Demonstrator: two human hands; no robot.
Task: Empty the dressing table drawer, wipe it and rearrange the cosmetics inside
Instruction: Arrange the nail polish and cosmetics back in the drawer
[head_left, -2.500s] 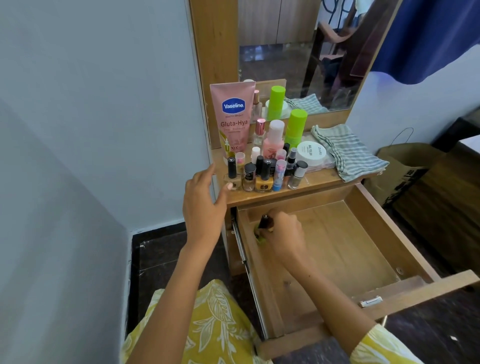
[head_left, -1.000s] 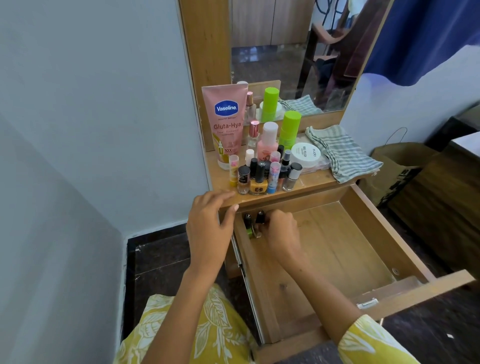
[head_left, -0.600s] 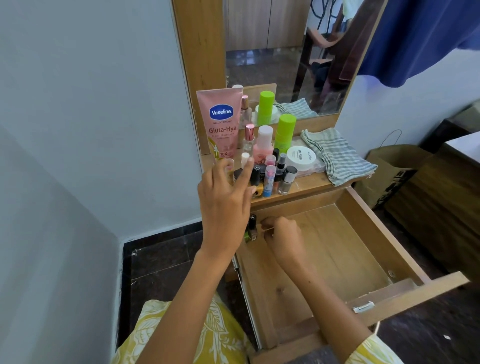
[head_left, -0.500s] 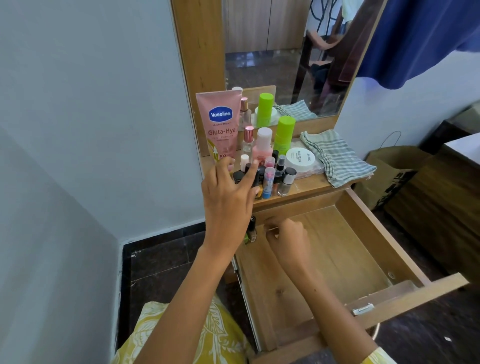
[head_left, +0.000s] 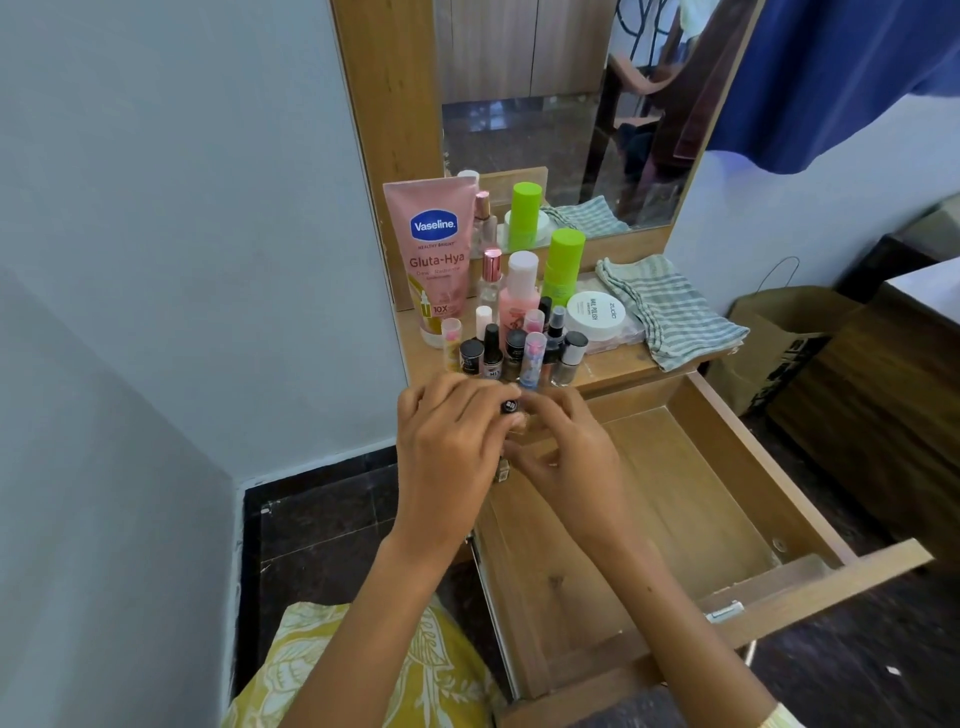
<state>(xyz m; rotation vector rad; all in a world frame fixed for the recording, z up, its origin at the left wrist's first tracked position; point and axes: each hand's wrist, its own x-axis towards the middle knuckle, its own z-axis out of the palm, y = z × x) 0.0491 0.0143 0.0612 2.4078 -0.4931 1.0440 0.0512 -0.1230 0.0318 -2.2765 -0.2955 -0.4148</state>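
Wooden and pulled well out, the drawer (head_left: 675, 499) lies just under and to the right of the two hands, its floor bare apart from the far-left corner where they work. The left hand (head_left: 449, 447) has its fingers curled round a small black-capped bottle (head_left: 510, 406), held at the drawer's back edge. The right hand (head_left: 566, 452) meets it there with fingers bent toward the same bottle; whether it also grips the bottle or something beneath cannot be told, since the fingers overlap. A bit of another small item (head_left: 503, 474) shows below the left hand, inside the drawer corner.

Just beyond the hands, on the desk (head_left: 618, 366), stands a tight cluster of nail polish bottles (head_left: 519, 353), with the pink Vaseline tube (head_left: 436, 254), a green-capped bottle (head_left: 563, 265), a white jar (head_left: 597, 314) and a striped cloth (head_left: 670, 312) behind and to the right.

The likely risk is the handover itself: two hands crowding one slim bottle could let it slip and topple onto whatever already stands in the corner. The knuckles are also close to the front row on the desk, so a careless lift could knock those bottles over the edge into the drawer.
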